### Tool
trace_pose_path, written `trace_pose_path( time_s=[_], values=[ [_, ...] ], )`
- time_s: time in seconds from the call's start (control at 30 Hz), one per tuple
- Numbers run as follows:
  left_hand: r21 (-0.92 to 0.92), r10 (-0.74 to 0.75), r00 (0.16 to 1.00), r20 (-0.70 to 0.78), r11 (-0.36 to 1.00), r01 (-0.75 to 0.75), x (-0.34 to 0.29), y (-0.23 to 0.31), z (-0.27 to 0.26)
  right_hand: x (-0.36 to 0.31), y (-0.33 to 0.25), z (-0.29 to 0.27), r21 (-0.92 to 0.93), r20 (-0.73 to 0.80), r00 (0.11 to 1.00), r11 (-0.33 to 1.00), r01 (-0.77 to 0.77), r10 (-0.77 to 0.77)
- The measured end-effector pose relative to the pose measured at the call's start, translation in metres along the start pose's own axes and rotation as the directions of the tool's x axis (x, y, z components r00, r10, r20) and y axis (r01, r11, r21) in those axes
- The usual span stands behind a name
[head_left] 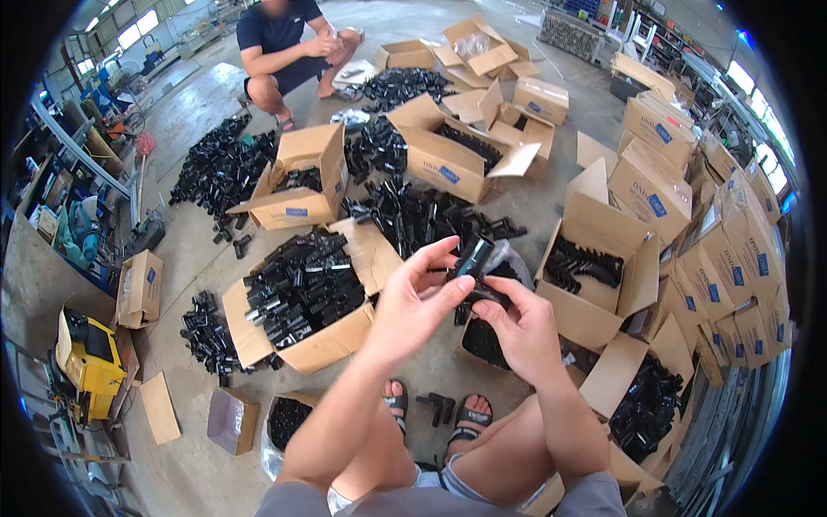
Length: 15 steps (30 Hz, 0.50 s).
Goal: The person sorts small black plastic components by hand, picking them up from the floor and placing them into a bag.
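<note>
In front of me, at the middle, I hold up a black tubular elbow part with a glossy barrel. My left hand is closed round its upper barrel, with the thumb along the side. The fingers of my right hand pinch the lower end, which they partly hide. Just below my hands stands a small open box of small black pieces. To the left, an open carton is heaped with similar black tubular parts. Two more black parts lie on the floor between my feet.
Loose black parts lie in piles across the floor. Open cartons stand ahead and at right. Stacked closed cartons rise at far right. A yellow machine stands at left. Another person squats at the far side.
</note>
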<state>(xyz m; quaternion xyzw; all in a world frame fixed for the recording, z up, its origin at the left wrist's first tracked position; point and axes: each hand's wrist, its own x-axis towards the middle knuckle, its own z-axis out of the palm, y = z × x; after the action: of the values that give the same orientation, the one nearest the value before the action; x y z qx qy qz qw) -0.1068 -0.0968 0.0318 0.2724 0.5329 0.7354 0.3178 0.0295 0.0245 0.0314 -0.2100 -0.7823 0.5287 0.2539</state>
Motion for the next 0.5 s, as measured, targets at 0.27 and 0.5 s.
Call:
trace_pose_path(
  time_s=[0.27,0.5],
  values=[
    [0.036,-0.173,0.954,0.245,0.985,0.169,0.008,-0.002,-0.035,-0.004,0.000,-0.006,-0.195,0.141,0.987,0.975,0.106,-0.079],
    [0.009,-0.141,0.965,0.221,0.990,0.142,0.006,-0.006,-0.027,-0.007,0.002,-0.014,-0.386,0.166,0.933,0.850,0.360,-0.320]
  ],
)
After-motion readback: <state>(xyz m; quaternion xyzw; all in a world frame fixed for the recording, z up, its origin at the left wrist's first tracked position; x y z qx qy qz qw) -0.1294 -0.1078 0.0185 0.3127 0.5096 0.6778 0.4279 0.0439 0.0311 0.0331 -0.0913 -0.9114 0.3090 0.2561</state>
